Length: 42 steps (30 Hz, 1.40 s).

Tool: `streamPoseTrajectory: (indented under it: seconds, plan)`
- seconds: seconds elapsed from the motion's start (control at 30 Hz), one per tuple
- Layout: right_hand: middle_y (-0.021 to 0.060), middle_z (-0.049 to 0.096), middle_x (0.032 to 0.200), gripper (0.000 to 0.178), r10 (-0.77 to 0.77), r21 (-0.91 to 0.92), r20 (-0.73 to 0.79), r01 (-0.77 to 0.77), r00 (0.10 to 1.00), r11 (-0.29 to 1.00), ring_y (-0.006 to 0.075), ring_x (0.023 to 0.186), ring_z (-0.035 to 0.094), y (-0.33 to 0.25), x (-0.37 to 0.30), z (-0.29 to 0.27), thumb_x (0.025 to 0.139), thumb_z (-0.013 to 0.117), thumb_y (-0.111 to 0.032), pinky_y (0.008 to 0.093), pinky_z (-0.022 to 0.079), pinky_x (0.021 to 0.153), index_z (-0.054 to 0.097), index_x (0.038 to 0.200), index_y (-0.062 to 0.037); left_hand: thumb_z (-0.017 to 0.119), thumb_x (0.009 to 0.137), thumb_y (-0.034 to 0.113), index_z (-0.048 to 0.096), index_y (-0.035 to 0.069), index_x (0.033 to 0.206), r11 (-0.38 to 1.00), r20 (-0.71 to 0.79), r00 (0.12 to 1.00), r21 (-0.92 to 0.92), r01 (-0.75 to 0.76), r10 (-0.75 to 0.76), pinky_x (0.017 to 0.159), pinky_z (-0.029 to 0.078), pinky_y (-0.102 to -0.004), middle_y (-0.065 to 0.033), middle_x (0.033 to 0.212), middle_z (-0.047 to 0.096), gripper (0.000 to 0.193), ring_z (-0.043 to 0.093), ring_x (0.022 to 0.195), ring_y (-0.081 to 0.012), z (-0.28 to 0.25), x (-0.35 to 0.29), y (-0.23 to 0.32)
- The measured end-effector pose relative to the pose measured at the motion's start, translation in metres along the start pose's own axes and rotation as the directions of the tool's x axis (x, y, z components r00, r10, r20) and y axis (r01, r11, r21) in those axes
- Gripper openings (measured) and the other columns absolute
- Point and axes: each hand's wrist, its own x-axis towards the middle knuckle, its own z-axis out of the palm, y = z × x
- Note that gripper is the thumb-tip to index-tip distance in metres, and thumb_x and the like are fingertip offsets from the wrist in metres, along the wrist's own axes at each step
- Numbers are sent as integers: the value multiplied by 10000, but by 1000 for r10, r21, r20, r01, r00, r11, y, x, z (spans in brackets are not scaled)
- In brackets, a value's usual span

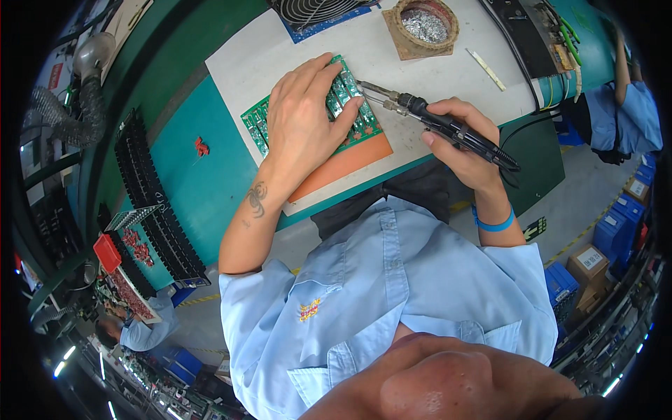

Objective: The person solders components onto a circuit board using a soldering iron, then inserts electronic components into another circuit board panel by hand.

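Spread over a green circuit board panel (343,87), my left hand (304,108) rests on top with its fingers stretched toward the far edge and its thumb on the board's right part. The hand hides the middle of the panel. Under the near side of the panel lies an orange sheet (350,162). My right hand (467,136) is closed around a black soldering iron (448,126) with two thin metal prongs and a cable. The prongs point left, at the panel's right edge; whether they touch it I cannot tell.
A round tin of silvery shavings (425,26) and a pale strip (486,70) lie beyond my right hand. A fan (315,10) stands at the far edge. Small red parts (201,146) and black racks (150,189) are on the left. Another person (623,119) is at the right.
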Motion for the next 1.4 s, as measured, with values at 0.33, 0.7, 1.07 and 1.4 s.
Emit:
streamPoseTrajectory:
  seconds: [0.33,0.7,1.07,1.4]
  plan:
    - [136,748,1111,446,-41,-5,-80,40,996,999,203,905,684,5,-1,0,791,803,54,298,541,819,696,1222,13,841,817,207,738,-13,1215,1000,-1,1000,15,-4,4,1062,506,-415,-150,1349,706,467,684,1159,-317,0,-1,-1]
    - [119,738,1054,456,-123,30,-259,135,958,990,182,825,662,1,1,-5,800,805,58,272,531,783,683,1236,2,827,845,242,724,-3,1246,999,2,1000,45,-8,8,1118,454,-469,-152,1379,688,481,657,1233,-334,-2,-3,0]
    - [98,736,977,359,-82,57,-36,84,996,995,173,779,624,-6,-2,16,785,809,51,268,500,728,728,1132,4,830,867,239,720,2,1270,994,30,999,107,17,-21,1125,440,-456,-139,1404,686,480,660,1249,-316,-15,-10,1]
    - [94,742,985,344,-71,-13,-7,70,997,997,171,776,617,-1,5,16,770,817,36,270,497,727,744,1106,7,840,860,219,724,1,1259,994,30,999,109,25,-28,1111,454,-431,-128,1401,693,470,679,1215,-299,-15,-11,1]
